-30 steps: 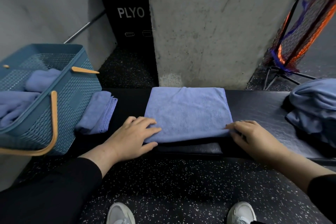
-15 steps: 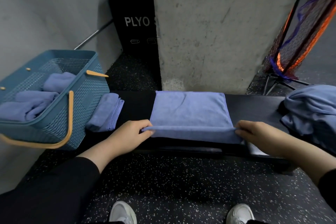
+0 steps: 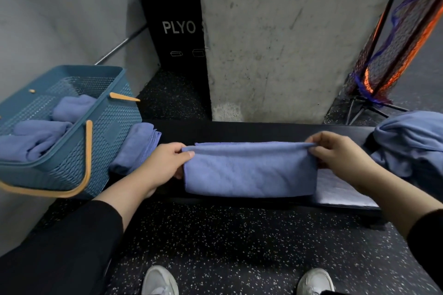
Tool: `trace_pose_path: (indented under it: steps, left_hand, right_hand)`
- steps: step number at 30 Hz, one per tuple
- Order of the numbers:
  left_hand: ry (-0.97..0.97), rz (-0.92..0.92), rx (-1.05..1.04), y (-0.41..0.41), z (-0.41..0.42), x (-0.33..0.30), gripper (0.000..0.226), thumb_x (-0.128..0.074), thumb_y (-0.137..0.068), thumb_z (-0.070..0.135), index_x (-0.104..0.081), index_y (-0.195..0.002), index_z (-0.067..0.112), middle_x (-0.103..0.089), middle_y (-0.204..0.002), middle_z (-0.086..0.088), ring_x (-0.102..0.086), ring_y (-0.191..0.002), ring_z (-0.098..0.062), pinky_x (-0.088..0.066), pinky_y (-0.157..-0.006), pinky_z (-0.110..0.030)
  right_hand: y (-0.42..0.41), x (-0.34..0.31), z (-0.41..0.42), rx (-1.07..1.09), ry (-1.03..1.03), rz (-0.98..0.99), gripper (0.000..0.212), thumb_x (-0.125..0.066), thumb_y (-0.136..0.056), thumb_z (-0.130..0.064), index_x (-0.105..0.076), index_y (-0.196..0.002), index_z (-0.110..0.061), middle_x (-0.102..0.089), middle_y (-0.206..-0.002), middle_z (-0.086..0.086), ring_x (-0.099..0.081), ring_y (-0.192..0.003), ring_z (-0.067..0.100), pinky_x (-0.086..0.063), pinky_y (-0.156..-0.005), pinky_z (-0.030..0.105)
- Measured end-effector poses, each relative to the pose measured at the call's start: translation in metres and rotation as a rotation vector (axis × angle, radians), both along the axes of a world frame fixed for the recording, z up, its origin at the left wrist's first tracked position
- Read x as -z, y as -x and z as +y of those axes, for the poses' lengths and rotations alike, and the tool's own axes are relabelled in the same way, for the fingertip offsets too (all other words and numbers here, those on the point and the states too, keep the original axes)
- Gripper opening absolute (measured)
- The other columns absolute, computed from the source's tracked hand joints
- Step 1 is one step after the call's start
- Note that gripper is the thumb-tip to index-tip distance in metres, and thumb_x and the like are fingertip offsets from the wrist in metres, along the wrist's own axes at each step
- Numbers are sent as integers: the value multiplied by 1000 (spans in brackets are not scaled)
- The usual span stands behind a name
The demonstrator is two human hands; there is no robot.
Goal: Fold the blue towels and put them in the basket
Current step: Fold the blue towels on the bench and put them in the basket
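Now mid-fold | left hand (image 3: 165, 163) and right hand (image 3: 340, 153) each pinch a top corner of the blue towel (image 3: 249, 172), held over the black bench (image 3: 239, 130) | advice: keep corners level, edges aligned | basket (image 3: 105, 132) far left

The blue towel of soft matt cloth (image 3: 249, 170) is showing a fine fuzzy nap, and the unfolded blue cloth heap (image 3: 412, 141) is looking the same. The teal plastic basket with woven-pattern walls (image 3: 105, 132) is having a slightly glossy rim, and its tan handle (image 3: 88, 151) is looking like smooth plastic. The black padded worktop (image 3: 239, 130) is appearing as smooth leather-like material with a weak shine. The grey concrete pillar (image 3: 275, 43) is looking rough and pitted. The black speckled rubber floor (image 3: 239, 242) is looking matt and grainy. The orange and black net (image 3: 395, 38) is looking like coarse mesh.
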State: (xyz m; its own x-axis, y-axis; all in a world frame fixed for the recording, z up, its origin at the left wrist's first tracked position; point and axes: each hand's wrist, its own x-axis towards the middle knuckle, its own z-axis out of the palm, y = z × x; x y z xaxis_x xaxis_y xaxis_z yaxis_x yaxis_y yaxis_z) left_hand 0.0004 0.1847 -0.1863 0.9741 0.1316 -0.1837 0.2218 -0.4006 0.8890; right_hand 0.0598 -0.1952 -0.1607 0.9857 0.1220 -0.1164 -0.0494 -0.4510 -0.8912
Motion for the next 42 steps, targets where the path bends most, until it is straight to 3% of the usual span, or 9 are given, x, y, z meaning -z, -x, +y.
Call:
trace_pose_path:
  steps: [3, 6, 9, 14, 19, 30, 34, 38, 42]
  left_hand:
    - [59, 14, -81, -28, 3, 9, 15, -64, -98, 21, -67, -86, 13, -58, -70, -1, -55, -69, -18, -48, -60, -30]
    - [107, 50, -267, -50, 3, 19, 30, -62, -100, 25, -61, -128, 16, -69, -104, -3, -66, -94, -19, -58, -81, -38]
    - [-212, -22, -333, -58, 1, 20, 40, -60, -100, 30, -53, -139, 22, -65, -116, 2, -62, -107, -18, -50, -95, -38]
    - [-577, -281, 153, -52, -11, 27, 36, -56, -98, 32, -64, -133, 22, -60, -132, 3, -55, -123, -17, -43, -105, -37]
    - [-906, -102, 565, -44, -29, 41, 51, -43, -102, 53, -40, -151, 39, -18, -167, 9, -11, -154, -11, -7, -124, -42]
    - [-1081, -16, 486, -30, -25, 33, 60, -30, -102, 60, -29, -156, 34, -25, -164, 5, -23, -148, -15, -15, -119, -46]
    - [-1091, -109, 501, -9, -21, 36, 54, -32, -103, 56, -37, -151, 32, -41, -149, 7, -39, -132, -16, -27, -110, -39]
    - [-1118, -126, 476, 10, -20, 38, 53, -33, -104, 53, -37, -151, 30, -45, -134, 6, -44, -119, -17, -31, -105, -37]
    - [-1108, -159, 479, 19, -18, 37, 50, -36, -103, 53, -46, -145, 28, -48, -115, 7, -46, -109, -18, -34, -102, -38]
  right_hand:
    - [-27, 5, 16, 84, -5, -36, 14, -59, -95, 0, -67, -92, -11, -68, -78, 5, -60, -74, 21, -56, -76, 44]
    - [-46, 14, 22, 145, 167, -43, 27, -68, -95, -24, -64, -120, -16, -71, -101, -1, -68, -90, 21, -56, -90, 45]
    - [-53, 15, 23, 162, 301, -70, 46, -68, -94, -35, -57, -134, -18, -66, -118, -1, -64, -109, 20, -50, -94, 36]
    - [-37, 12, 40, -58, 513, -144, 22, -68, -93, -31, -71, -113, -24, -69, -94, -8, -62, -88, 12, -39, -78, 22]
    - [-7, 29, 69, -436, 670, -87, 26, -65, -93, -38, -68, -117, -29, -65, -111, -8, -63, -96, 13, -47, -87, 28]
    - [-12, 54, 70, -409, 1115, -225, 46, -43, -103, -40, -38, -148, -31, -25, -159, -14, -25, -145, 11, -11, -114, 67]
    - [-12, 56, 73, -253, 1060, -430, 34, -47, -96, -23, -57, -128, -30, -45, -143, -4, -50, -122, 21, -32, -98, 50]
    - [11, 53, 96, -521, 766, -519, 23, -47, -96, -28, -65, -109, -24, -57, -105, -4, -63, -87, 25, -51, -73, 41]
    - [46, 62, 109, -722, 779, -493, 42, -41, -88, -27, -60, -126, -29, -55, -132, -7, -57, -122, 19, -46, -103, 46]
